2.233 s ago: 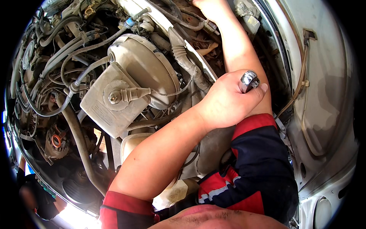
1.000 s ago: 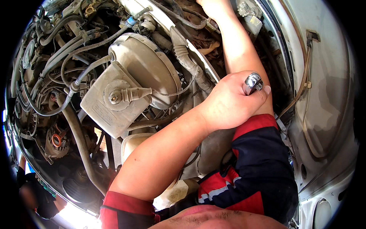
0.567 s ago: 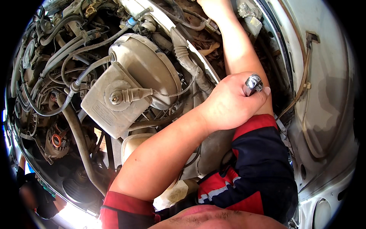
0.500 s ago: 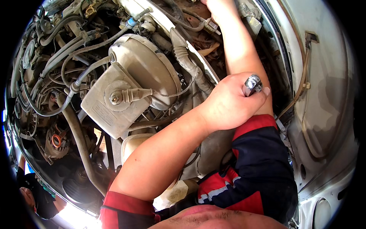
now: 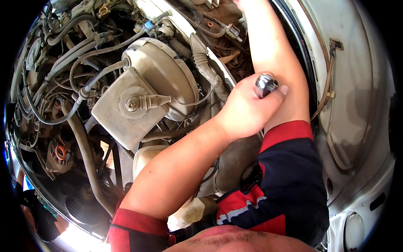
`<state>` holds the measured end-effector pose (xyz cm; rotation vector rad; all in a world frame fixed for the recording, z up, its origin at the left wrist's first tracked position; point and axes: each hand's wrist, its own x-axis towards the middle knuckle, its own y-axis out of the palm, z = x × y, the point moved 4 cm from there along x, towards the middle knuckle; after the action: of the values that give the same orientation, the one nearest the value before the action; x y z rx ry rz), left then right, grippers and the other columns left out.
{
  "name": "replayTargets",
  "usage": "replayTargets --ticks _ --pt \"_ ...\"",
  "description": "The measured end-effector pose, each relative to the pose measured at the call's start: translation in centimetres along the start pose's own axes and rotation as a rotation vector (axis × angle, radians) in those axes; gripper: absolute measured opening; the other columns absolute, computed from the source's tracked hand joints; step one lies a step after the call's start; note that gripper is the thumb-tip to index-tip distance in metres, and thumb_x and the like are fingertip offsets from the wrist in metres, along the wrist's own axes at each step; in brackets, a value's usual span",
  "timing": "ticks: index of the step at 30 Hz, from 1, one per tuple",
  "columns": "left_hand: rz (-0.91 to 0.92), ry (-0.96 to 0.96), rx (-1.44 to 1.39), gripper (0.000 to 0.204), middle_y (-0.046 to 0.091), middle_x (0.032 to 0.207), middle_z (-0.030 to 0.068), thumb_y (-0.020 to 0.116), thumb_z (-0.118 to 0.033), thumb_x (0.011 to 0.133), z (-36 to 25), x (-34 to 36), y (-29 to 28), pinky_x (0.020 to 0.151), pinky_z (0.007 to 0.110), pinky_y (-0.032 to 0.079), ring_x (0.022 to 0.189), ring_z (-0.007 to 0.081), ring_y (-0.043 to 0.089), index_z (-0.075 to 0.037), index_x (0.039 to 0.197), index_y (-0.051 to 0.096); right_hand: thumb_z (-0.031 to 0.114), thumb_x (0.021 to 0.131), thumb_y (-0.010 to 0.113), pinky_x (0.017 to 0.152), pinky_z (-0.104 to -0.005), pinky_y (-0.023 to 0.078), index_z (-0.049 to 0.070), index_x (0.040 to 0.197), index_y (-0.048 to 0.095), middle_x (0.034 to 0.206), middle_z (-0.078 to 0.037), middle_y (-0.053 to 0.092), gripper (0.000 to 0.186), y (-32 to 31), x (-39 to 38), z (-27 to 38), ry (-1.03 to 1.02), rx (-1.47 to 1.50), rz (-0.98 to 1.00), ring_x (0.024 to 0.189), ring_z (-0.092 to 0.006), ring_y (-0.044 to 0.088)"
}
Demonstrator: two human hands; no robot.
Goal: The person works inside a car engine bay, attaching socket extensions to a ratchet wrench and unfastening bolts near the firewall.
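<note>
My left hand (image 5: 247,105) is closed around a ratchet wrench, and only the tool's chrome head (image 5: 266,85) sticks out between thumb and forefinger. The fist crosses in front of my right forearm. My right arm reaches up over the rear of the engine bay. At the top edge my right hand (image 5: 242,4) is mostly cut off, so what its fingers hold cannot be seen. Near it lie a small wiring connector (image 5: 233,32) and dry brown leaves in a dirty recess. A ribbed hose (image 5: 202,63) runs close to my left hand.
Left of my arms sits a dusty round brake booster (image 5: 155,59) beside a boxy beige cover (image 5: 126,113). Hoses and wiring crowd the far left. A pale body panel (image 5: 357,105) with a cable stands on the right. At lower left another person (image 5: 37,214) is partly visible.
My left hand with the ratchet wrench has moved slightly left and up. My right forearm has shifted right, and more of the leafy recess shows.
</note>
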<state>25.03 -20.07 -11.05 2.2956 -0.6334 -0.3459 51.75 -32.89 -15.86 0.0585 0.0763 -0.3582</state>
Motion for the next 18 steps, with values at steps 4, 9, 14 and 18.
replayTargets --ticks 4,9,14,18 --pt "-0.036 -0.040 -0.208 0.027 0.055 0.062 -0.0001 0.063 -0.017 0.099 -0.5 0.3 -0.6 0.049 0.029 0.043 0.051 0.0095 0.051 -0.007 0.075 0.057 0.006 0.085 0.058 0.055 -0.0346 0.047 0.002 0.078 0.067 0.076 -0.012 0.064 0.013 0.4 -0.2 0.2 -0.009 -0.032 0.040 0.065 -0.0228 0.061" --pt "-0.040 -0.006 -0.260 0.031 0.055 0.061 0.0008 0.062 -0.017 0.100 -1.0 0.4 -0.8 0.048 0.029 0.042 0.050 0.0107 0.050 -0.007 0.072 0.056 0.007 0.086 0.058 0.055 -0.0346 0.047 0.002 0.078 0.067 0.076 -0.012 0.065 0.013 0.9 -0.5 0.3 -0.017 -0.057 0.071 0.065 -0.0228 0.061" --pt "-0.056 0.011 -0.241 0.025 0.054 0.069 0.0040 0.056 -0.015 0.099 -1.1 0.5 -1.0 0.049 0.028 0.043 0.056 0.0109 0.045 -0.003 0.077 0.057 0.007 0.086 0.058 0.055 -0.0347 0.047 0.002 0.078 0.067 0.077 -0.012 0.065 0.013 1.3 -0.5 0.4 -0.024 -0.074 0.086 0.065 -0.0228 0.061" --pt "-0.051 0.000 -0.210 0.024 0.054 0.069 0.0041 0.057 -0.015 0.099 -1.1 0.5 -1.1 0.048 0.028 0.042 0.056 0.0108 0.045 -0.002 0.077 0.058 0.008 0.086 0.058 0.056 -0.0347 0.047 0.002 0.079 0.067 0.077 -0.012 0.065 0.013 1.6 -0.5 0.4 -0.029 -0.086 0.095 0.065 -0.0228 0.061"
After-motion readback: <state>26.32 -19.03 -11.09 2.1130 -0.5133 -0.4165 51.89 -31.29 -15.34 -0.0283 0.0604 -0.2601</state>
